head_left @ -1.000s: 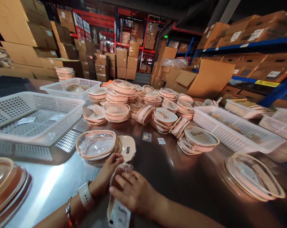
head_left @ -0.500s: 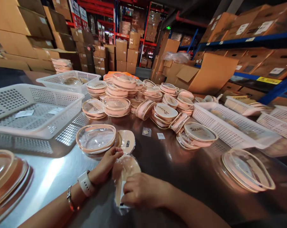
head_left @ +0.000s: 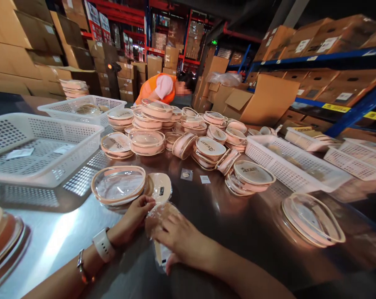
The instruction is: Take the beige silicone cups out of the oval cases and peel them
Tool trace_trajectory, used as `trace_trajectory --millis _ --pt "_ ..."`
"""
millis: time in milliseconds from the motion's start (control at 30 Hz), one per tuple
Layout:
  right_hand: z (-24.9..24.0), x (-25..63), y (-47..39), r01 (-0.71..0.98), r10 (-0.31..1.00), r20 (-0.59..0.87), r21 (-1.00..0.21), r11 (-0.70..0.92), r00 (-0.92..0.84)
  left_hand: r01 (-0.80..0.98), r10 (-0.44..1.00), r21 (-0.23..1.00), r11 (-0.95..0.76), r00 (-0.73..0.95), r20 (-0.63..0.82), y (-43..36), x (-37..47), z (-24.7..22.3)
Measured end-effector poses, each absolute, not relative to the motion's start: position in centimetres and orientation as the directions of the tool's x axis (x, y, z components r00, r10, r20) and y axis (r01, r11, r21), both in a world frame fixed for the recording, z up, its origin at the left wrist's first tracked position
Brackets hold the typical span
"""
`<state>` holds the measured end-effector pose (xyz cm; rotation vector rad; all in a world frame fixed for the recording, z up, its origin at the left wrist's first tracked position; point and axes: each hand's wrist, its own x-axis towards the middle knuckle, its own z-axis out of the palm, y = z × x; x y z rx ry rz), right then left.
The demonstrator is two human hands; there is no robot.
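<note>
A clear plastic bag (head_left: 160,249) with a beige item and a white label inside lies on the metal table in front of me. At its upper left edge, the fingertips of my left hand (head_left: 139,211) are pinched together on the plastic. My right hand (head_left: 180,241) rests across the bag, fingers spread over it and thumb low by its edge, covering much of the bag. Just beyond is another bagged beige piece with a dark label (head_left: 159,186). Beside that sits an oval clear-topped case (head_left: 118,185) with a beige rim.
Many oval pink cases (head_left: 147,141) are heaped ahead. White perforated baskets stand left (head_left: 47,166) and right (head_left: 287,160). Two small packets, one a clear sachet (head_left: 186,174), lie mid-table. One case (head_left: 312,220) sits at right. A person in an orange vest (head_left: 158,88) bends behind the heap.
My right hand has slid up the bag, its fingers spreading from a closed grip near the label. My left hand keeps its pinch. A person has come into sight behind the heap.
</note>
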<state>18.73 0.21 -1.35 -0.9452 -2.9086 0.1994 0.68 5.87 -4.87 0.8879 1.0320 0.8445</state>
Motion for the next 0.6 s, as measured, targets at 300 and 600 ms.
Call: trace_trajectory --millis 300,600 --pt "-1.2 23.6 6.6 0.517 0.928 0.239 -0.777 0.36 -0.287 0.006 0.951 0.981 0.196 0.244 -0.191 6.3 0.9 -5.7" --pt "-0.3 21.9 5.4 0.548 0.965 0.104 -0.806 0.223 -0.239 0.402 0.593 0.436 -0.805 0.565 0.574 5.9 -1.3 -4.0"
